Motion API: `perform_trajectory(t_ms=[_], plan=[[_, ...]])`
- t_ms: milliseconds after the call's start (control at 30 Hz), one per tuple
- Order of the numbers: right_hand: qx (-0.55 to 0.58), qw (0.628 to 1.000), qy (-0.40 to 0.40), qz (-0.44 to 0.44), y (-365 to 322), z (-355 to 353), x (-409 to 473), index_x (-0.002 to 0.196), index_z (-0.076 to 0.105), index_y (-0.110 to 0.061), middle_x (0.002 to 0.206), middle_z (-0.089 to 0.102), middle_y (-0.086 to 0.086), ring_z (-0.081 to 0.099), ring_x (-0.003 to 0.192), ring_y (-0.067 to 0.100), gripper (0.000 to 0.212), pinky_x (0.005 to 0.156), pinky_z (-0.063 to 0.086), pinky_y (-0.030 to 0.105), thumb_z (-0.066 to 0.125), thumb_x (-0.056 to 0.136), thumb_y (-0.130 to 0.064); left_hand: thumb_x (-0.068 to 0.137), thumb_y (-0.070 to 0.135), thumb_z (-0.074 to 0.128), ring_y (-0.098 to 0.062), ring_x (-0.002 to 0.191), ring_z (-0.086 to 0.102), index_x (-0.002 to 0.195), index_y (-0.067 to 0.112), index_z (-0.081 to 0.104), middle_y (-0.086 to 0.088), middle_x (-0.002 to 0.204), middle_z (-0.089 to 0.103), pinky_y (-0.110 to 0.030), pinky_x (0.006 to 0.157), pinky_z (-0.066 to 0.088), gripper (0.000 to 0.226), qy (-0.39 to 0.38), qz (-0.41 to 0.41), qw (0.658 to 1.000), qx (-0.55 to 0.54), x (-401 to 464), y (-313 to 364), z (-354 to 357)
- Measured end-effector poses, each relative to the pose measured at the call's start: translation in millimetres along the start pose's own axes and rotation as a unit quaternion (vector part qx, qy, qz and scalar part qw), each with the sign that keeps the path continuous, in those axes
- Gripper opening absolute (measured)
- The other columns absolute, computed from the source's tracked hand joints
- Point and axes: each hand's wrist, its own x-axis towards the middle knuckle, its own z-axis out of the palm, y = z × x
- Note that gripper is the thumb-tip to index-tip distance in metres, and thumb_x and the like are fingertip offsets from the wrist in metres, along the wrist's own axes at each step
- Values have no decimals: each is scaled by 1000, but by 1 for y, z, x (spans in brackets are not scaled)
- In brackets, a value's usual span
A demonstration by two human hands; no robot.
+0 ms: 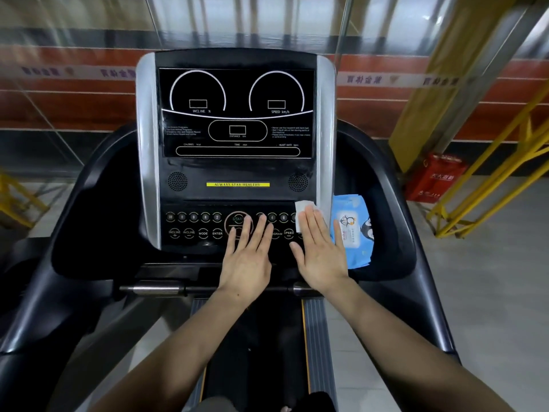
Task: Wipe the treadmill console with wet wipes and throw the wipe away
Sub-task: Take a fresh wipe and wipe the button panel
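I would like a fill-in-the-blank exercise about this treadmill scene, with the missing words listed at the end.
1. The white wipe lies under the fingers of the ____ hand.
2. The left hand rests flat on the button panel and holds ____.
3. The pack of wet wipes is mostly ____ in colour.

Missing words: right; nothing; blue

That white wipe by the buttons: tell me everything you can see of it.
The white wipe is a small, thin sheet that looks like soft damp cloth, folded or bunched. It lies flat on the right end of the treadmill console's button panel, beside the silver side trim. The right hand presses it down with straight fingers, so only its upper part shows above the fingertips. The blue wipes packet lies just to its right.
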Motion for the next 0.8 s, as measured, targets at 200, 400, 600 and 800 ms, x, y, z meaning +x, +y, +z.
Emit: perform_trajectory(t_ms=[200,400,600,800], plan=[[-7,1000,-20,-2,-9,14,-24,167,-3,-17,176,-11,0,-13,161,14,70,131,7,54,15,110,-54,102,27,43,-28,159,-14,166,18,5,0,174,-11,-55,130,3,75,6,4,1000,-3,-9,-9,3],[-4,999,-30,10,-32,10,-17,167,-5,-19,175,-12,-1,-17,160,13,69,131,-3,51,11,110,-55,100,22,47,-29,160,-10,166,17,12,-2,174,-1,-55,130,6,75,18,-11,1000,-8,-18,-42,2],[6,999,-35,-8,-78,10,3,167,-6,-20,174,-16,-2,-21,159,13,68,131,-5,48,9,110,-55,99,22,50,-30,160,-7,165,15,15,-4,174,1,-56,129,9,75,21,-31,999,-6,-32,-88,-5],[19,998,-36,-49,-134,14,22,167,-3,-20,175,-13,-2,-17,160,14,68,131,-2,50,12,111,-54,97,22,55,-32,160,1,164,14,21,-7,173,9,-58,128,13,76,20,-48,999,2,-45,-143,-9]])
